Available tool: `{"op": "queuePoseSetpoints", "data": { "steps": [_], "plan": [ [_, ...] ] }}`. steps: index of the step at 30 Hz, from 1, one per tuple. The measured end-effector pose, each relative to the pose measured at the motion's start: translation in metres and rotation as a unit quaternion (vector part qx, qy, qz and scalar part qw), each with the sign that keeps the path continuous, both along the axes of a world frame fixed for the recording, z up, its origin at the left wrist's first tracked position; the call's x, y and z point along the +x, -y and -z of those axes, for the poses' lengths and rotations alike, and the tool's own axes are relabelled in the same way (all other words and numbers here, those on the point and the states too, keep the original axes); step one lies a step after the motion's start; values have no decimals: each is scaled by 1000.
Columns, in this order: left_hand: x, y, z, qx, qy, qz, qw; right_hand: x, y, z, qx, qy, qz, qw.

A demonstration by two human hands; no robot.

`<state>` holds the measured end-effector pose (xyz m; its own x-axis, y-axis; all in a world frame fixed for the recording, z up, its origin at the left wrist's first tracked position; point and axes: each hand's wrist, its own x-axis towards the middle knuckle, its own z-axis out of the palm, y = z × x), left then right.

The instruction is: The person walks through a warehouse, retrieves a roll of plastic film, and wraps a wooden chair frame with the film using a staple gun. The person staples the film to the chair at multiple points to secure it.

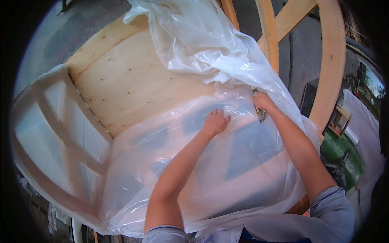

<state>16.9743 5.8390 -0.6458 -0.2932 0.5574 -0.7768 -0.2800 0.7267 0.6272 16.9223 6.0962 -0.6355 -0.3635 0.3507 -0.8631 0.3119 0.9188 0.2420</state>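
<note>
The translucent plastic sheet lies beneath the left hand, which rests on it palm down with fingers spread, while the right hand is wrapped around a metallic hand tool just beside it, over the sheet. Glossy, milky and wrinkled, the sheet bunches beside a bare plywood panel and shows pale bars through it.

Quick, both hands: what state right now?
Left hand: open, palm down on the translucent whitish plastic sheeting.
Right hand: closed, holding a silvery metal hand tool, apparently a stapler.
</note>
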Motion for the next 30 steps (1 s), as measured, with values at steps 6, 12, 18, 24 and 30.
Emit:
{"op": "queuePoseSetpoints", "data": {
  "steps": [6,12,18,24,30],
  "plan": [
    [77,-48,36,11,41,-15,999,-2,16,-14,40,-29,-52,997],
    [65,-65,0,40,26,14,999,20,82,28,-81,47,-220,971],
    [62,-63,-8,60,36,-9,998,42,145,113,-177,-11,-299,938],
    [75,-68,-5,59,21,-32,998,28,85,165,-67,85,-152,982],
    [85,-63,-2,24,-49,2,999,8,-6,186,-35,139,-116,983]
  ]
}}
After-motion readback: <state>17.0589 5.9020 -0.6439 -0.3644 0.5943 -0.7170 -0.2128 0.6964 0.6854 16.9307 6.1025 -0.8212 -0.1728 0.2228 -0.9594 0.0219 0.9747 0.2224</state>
